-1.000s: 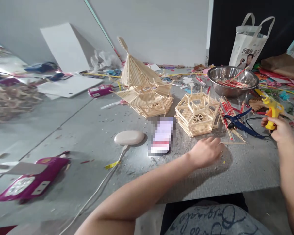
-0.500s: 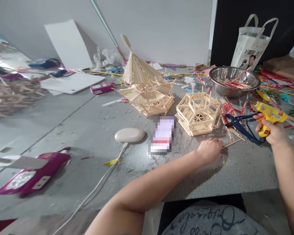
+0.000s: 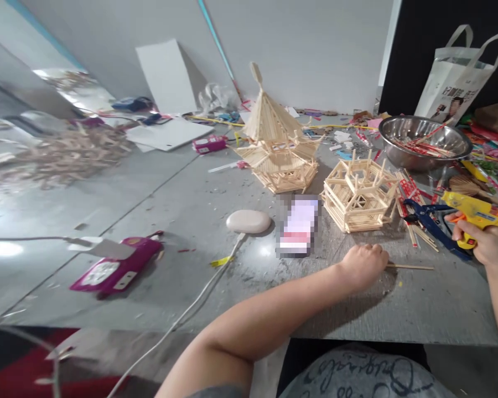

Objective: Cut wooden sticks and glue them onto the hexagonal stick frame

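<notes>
My left hand is closed on one end of a thin wooden stick, which points right, low over the tabletop. On the right, my right hand grips a yellow glue gun, its nozzle facing left. Just beyond my left hand stands a six-sided frame of wooden sticks with short upright posts. Behind it to the left is a taller stick pagoda with a pointed roof. Blue-handled cutters lie between the frame and the glue gun, next to red-and-white wrapped sticks.
A steel bowl holding sticks stands at the back right, before a white bag. Left of the frame lie a phone and a white oval device with its cable. A purple power strip sits further left.
The view has turned left, so everything appears further right. The stick in my left hand has swung from slanting upward to nearly level. My right hand still holds the glue gun.
</notes>
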`<action>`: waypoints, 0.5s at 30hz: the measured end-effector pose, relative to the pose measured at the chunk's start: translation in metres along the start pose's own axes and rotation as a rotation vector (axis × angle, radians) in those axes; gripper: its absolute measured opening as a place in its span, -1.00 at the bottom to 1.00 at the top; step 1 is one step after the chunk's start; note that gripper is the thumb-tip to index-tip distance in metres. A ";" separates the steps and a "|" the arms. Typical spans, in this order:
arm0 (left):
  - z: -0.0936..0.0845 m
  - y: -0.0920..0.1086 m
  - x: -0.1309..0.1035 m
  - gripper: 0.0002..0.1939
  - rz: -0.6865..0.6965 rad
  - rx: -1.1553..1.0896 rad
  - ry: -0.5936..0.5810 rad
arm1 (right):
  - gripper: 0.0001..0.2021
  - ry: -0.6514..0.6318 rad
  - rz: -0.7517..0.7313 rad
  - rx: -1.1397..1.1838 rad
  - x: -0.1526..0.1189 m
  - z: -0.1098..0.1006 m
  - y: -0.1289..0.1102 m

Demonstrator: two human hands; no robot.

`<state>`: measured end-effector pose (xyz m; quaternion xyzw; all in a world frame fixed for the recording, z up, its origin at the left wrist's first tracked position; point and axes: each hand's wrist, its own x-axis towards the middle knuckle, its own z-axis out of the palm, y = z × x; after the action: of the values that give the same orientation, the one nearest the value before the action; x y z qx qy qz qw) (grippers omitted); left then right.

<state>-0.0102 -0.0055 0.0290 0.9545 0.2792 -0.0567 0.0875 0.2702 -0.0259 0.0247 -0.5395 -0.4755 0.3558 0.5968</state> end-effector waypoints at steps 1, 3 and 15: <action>-0.002 -0.001 -0.002 -0.76 0.001 -0.010 0.016 | -0.82 -0.005 0.004 -0.005 0.001 -0.002 0.002; -0.011 -0.006 -0.006 -0.76 -0.015 -0.029 0.048 | -0.81 -0.002 0.010 -0.016 0.002 -0.006 0.006; -0.074 -0.082 -0.058 -0.74 -0.529 -0.104 0.564 | -0.72 0.216 0.085 -0.001 0.006 -0.006 0.005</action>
<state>-0.0992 0.0467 0.0990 0.8220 0.5314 0.2015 0.0377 0.2777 -0.0211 0.0212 -0.5949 -0.3853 0.3203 0.6286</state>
